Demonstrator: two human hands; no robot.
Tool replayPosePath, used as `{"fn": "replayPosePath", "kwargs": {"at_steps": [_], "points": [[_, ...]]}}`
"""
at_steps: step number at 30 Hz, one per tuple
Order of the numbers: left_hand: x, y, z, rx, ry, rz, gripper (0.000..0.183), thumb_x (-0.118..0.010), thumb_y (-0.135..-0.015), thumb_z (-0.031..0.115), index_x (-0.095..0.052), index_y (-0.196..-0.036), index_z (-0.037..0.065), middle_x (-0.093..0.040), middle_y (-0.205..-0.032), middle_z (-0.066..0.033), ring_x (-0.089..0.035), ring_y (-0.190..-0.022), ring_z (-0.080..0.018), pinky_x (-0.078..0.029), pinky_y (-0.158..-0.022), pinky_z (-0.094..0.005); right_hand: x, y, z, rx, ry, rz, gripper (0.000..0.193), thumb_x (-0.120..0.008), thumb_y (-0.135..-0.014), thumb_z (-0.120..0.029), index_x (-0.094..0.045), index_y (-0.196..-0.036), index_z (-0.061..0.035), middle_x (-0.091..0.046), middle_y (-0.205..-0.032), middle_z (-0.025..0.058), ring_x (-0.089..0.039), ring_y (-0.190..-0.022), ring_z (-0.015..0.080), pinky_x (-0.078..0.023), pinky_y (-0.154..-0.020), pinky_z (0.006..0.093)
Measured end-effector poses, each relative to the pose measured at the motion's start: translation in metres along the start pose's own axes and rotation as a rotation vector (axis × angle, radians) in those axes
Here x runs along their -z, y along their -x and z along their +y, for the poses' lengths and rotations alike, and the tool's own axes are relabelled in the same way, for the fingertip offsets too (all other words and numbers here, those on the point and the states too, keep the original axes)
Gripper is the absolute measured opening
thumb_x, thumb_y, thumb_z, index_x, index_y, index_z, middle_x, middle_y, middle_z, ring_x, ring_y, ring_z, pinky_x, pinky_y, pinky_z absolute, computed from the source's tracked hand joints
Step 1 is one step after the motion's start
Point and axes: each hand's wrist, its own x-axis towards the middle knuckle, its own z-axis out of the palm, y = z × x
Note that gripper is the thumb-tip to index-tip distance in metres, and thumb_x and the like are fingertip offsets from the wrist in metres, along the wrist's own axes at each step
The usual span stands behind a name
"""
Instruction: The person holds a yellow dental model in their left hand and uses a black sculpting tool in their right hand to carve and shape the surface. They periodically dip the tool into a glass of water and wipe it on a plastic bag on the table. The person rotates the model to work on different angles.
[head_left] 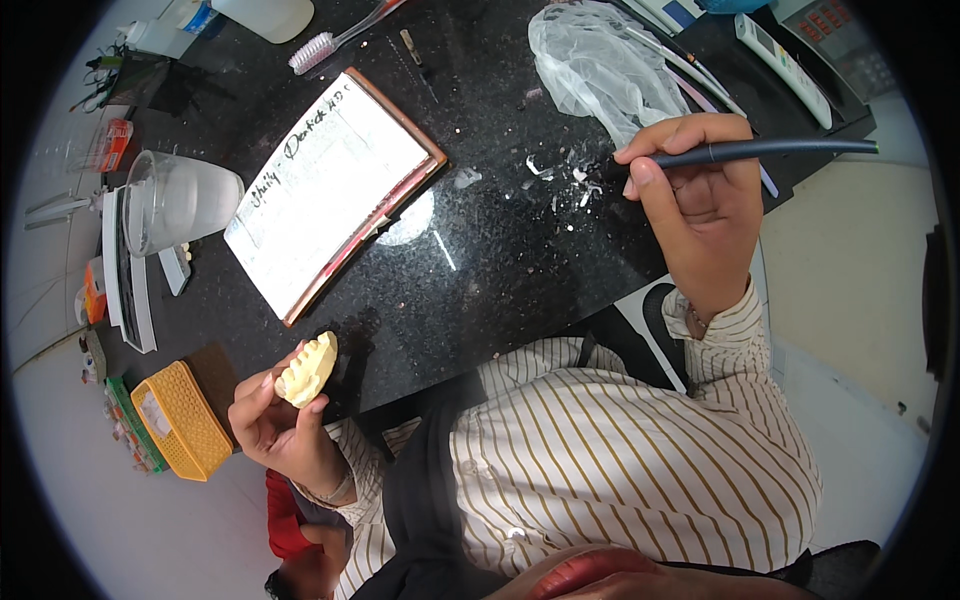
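My left hand [280, 435] pinches a pale yellow dental cast [308, 370] between thumb and fingers, just off the near left edge of the black countertop [480, 300]. Its row of moulded teeth faces up and to the left. Over the right part of the counter, my right hand [705, 205] grips a slim, dark pen-like tool [780, 148], tilted so that its green-tipped end points right. The tool's working end, by my fingertips, is too dark to make out. White crumbs and shavings [580, 182] lie on the counter left of that hand.
An open notebook [320, 190] with handwriting lies left of centre, beside a clear plastic cup [190, 205]. A crumpled plastic bag [600, 65], a brush [318, 52] and a phone handset [782, 70] are at the back. A yellow basket [185, 420] stands at left; a red-sleeved person [287, 515] is below it.
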Motion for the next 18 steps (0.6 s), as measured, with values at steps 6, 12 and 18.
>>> {"fn": "replayPosePath", "kwargs": {"at_steps": [6,12,18], "points": [[-0.0012,-0.0005,0.0003,-0.005,-0.008,0.004,0.039,-0.073,-0.068,0.007,-0.050,-0.100,0.003,-0.053,-0.098,-0.0113,-0.054,-0.091,-0.0190,-0.044,-0.083,-0.0300,0.0008,-0.0001,-0.0015,0.021,-0.031,0.018,0.026,-0.053,-0.079,0.011,-0.040,-0.098,-0.0008,-0.054,-0.089,0.0109,-0.057,-0.083,0.0131,-0.048,-0.070,0.0213],[0.0003,-0.0003,0.0003,-0.011,-0.008,0.001,0.039,-0.073,-0.068,0.007,-0.051,-0.100,0.003,-0.053,-0.098,-0.0114,-0.054,-0.091,-0.0191,-0.044,-0.083,-0.0301,-0.0005,0.0003,-0.0002,0.010,0.006,0.005,0.027,-0.053,-0.078,0.011,-0.039,-0.098,-0.0011,-0.054,-0.089,0.0119,-0.057,-0.082,0.0137,-0.048,-0.069,0.0216],[-0.0008,-0.0010,0.0007,-0.016,0.002,0.002,0.039,-0.073,-0.068,0.006,-0.051,-0.100,0.003,-0.053,-0.098,-0.0115,-0.054,-0.091,-0.0190,-0.044,-0.083,-0.0301,-0.0013,0.0009,-0.0021,0.021,-0.010,-0.002,0.027,-0.053,-0.078,0.011,-0.039,-0.097,-0.0010,-0.055,-0.087,0.0117,-0.057,-0.081,0.0140,-0.048,-0.070,0.0216]]}}
